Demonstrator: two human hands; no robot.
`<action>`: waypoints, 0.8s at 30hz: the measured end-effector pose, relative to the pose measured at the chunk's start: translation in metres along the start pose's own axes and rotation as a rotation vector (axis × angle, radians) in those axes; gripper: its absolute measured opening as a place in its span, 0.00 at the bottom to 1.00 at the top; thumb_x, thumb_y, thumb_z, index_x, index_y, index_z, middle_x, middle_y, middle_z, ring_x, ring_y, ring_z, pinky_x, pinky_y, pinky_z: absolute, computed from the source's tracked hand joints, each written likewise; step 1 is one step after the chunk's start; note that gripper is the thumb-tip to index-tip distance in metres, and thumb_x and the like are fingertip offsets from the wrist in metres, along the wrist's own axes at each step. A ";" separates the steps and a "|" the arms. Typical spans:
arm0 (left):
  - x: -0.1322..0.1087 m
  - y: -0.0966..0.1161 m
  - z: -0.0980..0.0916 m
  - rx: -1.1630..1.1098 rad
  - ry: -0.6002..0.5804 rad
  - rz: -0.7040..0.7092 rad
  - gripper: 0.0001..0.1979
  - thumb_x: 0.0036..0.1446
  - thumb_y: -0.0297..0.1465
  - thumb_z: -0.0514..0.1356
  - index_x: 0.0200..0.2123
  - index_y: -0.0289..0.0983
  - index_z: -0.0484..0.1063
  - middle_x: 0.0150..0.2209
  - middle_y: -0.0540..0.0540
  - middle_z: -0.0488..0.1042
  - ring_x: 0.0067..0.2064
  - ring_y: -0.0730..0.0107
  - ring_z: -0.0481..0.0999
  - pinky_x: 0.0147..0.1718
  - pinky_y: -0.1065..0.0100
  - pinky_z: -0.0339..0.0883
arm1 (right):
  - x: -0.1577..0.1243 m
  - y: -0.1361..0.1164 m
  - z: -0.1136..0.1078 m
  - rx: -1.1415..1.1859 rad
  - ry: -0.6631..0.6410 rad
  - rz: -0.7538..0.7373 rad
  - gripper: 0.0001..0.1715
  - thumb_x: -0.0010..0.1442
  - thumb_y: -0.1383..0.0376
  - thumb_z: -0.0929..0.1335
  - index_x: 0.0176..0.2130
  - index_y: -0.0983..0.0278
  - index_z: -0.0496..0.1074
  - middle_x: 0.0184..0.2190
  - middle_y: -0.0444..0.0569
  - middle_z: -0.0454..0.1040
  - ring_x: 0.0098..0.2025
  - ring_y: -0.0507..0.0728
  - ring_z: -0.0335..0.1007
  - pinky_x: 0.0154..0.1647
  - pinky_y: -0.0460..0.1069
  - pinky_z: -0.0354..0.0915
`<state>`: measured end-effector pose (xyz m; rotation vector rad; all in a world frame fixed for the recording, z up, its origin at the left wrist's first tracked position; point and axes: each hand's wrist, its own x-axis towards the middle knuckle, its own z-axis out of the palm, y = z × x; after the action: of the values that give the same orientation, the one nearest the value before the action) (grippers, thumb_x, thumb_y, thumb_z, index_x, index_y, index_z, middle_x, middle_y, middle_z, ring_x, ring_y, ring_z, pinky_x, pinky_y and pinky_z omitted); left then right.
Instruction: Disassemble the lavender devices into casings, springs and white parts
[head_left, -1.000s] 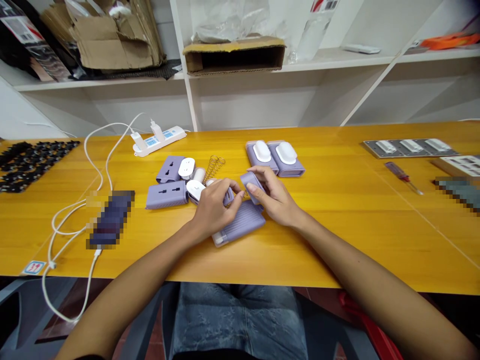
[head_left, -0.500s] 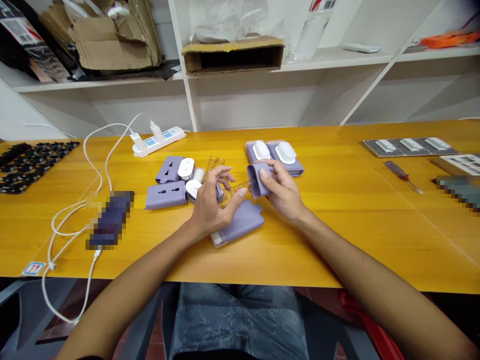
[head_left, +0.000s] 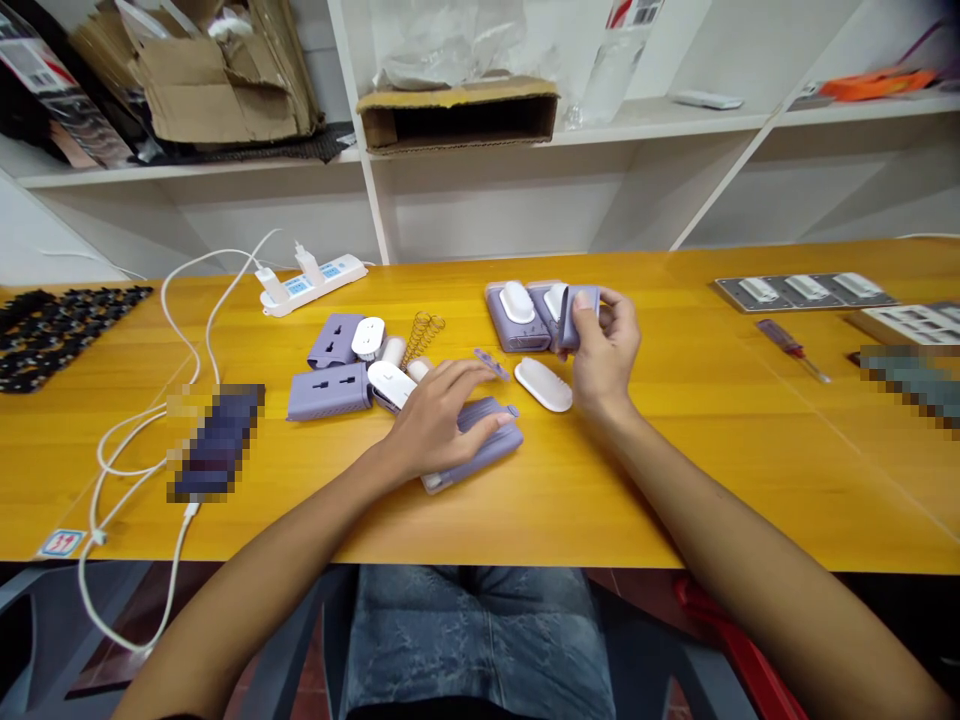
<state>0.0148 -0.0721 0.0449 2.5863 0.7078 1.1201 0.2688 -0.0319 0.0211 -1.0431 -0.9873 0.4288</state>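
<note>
My right hand [head_left: 609, 348] grips a small purple plastic shell [head_left: 577, 318], thumb on its near face, just in front of two purple units with white caps [head_left: 517, 325]. Fingers spread, my left hand [head_left: 442, 420] hovers over or rests on a ribbed purple casing [head_left: 491, 450]; contact is hard to tell. Between the hands lie a white oval cover [head_left: 543, 386] and a slim purple strip [head_left: 491, 364]. Beyond my left fingers are coil springs [head_left: 421, 338]. To their left sit a white-topped part [head_left: 391, 383] and purple shells with slots [head_left: 328, 392].
A power strip [head_left: 315, 285] with white plugs stands at the back left. White cables run past a blurred phone [head_left: 217, 440]. On the right are a screwdriver [head_left: 791, 350] and a grey panel with white parts [head_left: 806, 290]. Shelves with a cardboard box [head_left: 457, 115] rise behind the table [head_left: 675, 480].
My right hand has moved right and away from me with the purple shell. My left hand has flattened over the ribbed casing. The white oval cover and purple strip now show on the table.
</note>
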 end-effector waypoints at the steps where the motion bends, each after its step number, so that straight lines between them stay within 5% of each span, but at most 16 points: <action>1: 0.000 -0.001 0.000 0.003 -0.004 0.009 0.18 0.71 0.39 0.67 0.58 0.38 0.75 0.57 0.35 0.82 0.59 0.49 0.82 0.61 0.45 0.76 | -0.001 0.000 0.001 -0.013 0.001 0.000 0.28 0.68 0.41 0.73 0.53 0.56 0.69 0.40 0.45 0.73 0.27 0.52 0.68 0.20 0.46 0.61; 6: 0.000 -0.003 0.002 0.008 -0.023 0.056 0.12 0.72 0.38 0.65 0.49 0.36 0.77 0.48 0.37 0.83 0.50 0.53 0.83 0.53 0.49 0.78 | -0.006 -0.006 0.007 -0.019 -0.035 0.025 0.30 0.65 0.41 0.76 0.54 0.55 0.71 0.44 0.47 0.74 0.30 0.53 0.71 0.23 0.47 0.64; 11: 0.000 -0.005 0.001 0.100 0.149 -0.022 0.19 0.72 0.34 0.65 0.62 0.37 0.71 0.59 0.33 0.78 0.62 0.49 0.79 0.63 0.46 0.74 | -0.007 -0.015 0.010 0.141 -0.181 0.144 0.28 0.63 0.41 0.77 0.48 0.56 0.72 0.34 0.42 0.74 0.23 0.53 0.67 0.19 0.49 0.64; 16: 0.001 -0.009 -0.002 0.181 0.192 -0.032 0.29 0.69 0.38 0.69 0.69 0.40 0.66 0.65 0.33 0.76 0.68 0.45 0.74 0.67 0.42 0.66 | -0.016 -0.029 0.013 0.337 -0.365 0.305 0.27 0.60 0.45 0.80 0.45 0.56 0.71 0.30 0.40 0.74 0.22 0.54 0.71 0.19 0.51 0.68; 24: -0.001 -0.013 -0.002 0.309 0.181 -0.097 0.09 0.74 0.35 0.65 0.55 0.43 0.79 0.46 0.44 0.87 0.60 0.48 0.80 0.63 0.44 0.53 | -0.042 -0.051 0.017 0.363 -0.715 0.392 0.32 0.59 0.47 0.82 0.53 0.56 0.71 0.37 0.44 0.82 0.26 0.56 0.80 0.26 0.53 0.78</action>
<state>0.0085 -0.0619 0.0400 2.6812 1.1161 1.3169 0.2257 -0.0775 0.0475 -0.7490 -1.2626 1.3188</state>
